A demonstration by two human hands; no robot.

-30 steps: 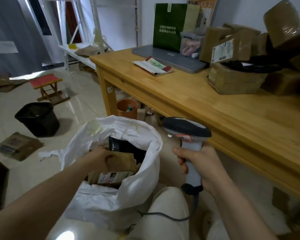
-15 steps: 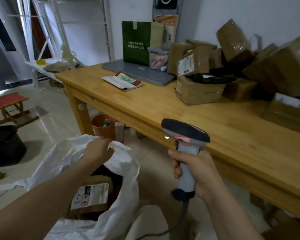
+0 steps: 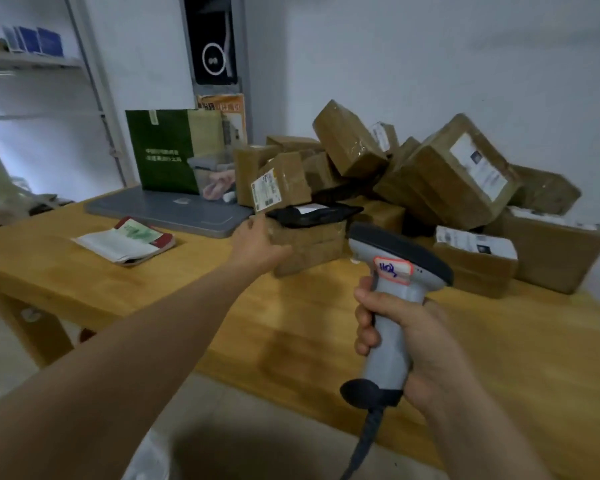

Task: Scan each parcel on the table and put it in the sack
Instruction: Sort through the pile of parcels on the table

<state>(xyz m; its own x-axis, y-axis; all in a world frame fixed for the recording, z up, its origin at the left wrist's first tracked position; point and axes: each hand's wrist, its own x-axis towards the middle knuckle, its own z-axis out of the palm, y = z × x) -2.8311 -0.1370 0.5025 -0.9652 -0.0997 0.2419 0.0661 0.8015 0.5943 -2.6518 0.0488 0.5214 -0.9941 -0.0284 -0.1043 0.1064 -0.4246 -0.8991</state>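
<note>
A heap of brown cardboard parcels (image 3: 440,174) covers the back right of the wooden table (image 3: 222,306). My left hand (image 3: 257,242) reaches out over the table with loose fingers and holds nothing. It is at the left end of a low flat parcel (image 3: 312,247), whether touching it I cannot tell. A black pouch (image 3: 312,213) lies on that parcel, and a small labelled parcel (image 3: 279,183) leans just above my hand. My right hand (image 3: 409,337) grips the handle of a grey barcode scanner (image 3: 395,258), held upright in front of the table edge. The sack is out of sight.
A grey laptop (image 3: 167,211) lies at the back of the table with a green paper bag (image 3: 163,154) behind it. A folded booklet (image 3: 125,239) lies on the left part. The scanner's cable (image 3: 361,448) hangs down. White shelving (image 3: 32,60) stands at the far left.
My left hand has left the sack and stretched up across the table to the parcels. The view has swung up from the sack to the heap. My right hand still holds the scanner.
</note>
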